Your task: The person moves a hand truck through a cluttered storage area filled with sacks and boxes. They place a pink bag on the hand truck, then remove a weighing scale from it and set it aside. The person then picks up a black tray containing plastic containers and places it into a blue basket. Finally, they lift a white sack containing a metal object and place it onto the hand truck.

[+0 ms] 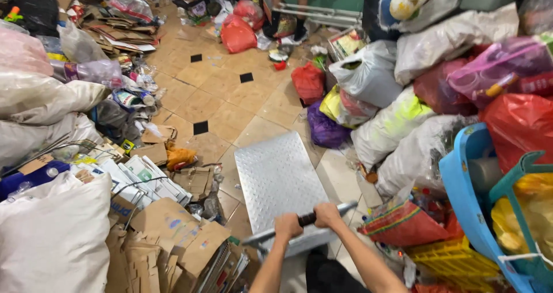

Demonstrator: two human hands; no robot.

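Both hands are closing around the handle bar (305, 219) of a flat metal cart (277, 180), seen from above. Left hand (288, 225) is wrapping the bar toward its lower left end, and right hand (327, 214) is wrapping it just beside, a little higher and to the right; each grip is shut tight on the bar. The cart's patterned silver deck is lying bare on the tan tiled floor (219, 91), stretching away from the hands toward the middle of the scene.

Flattened cardboard (173, 235) is piling up at the lower left, near a large white sack (52, 235). Stuffed plastic bags (397, 120) in white, red and purple are stacking high along the right side. A blue plastic tub (461, 189) and a yellow crate (455, 261) are sitting at the lower right, close to the right forearm. Far ahead, a person's legs (288, 5) are standing beside more red bags.
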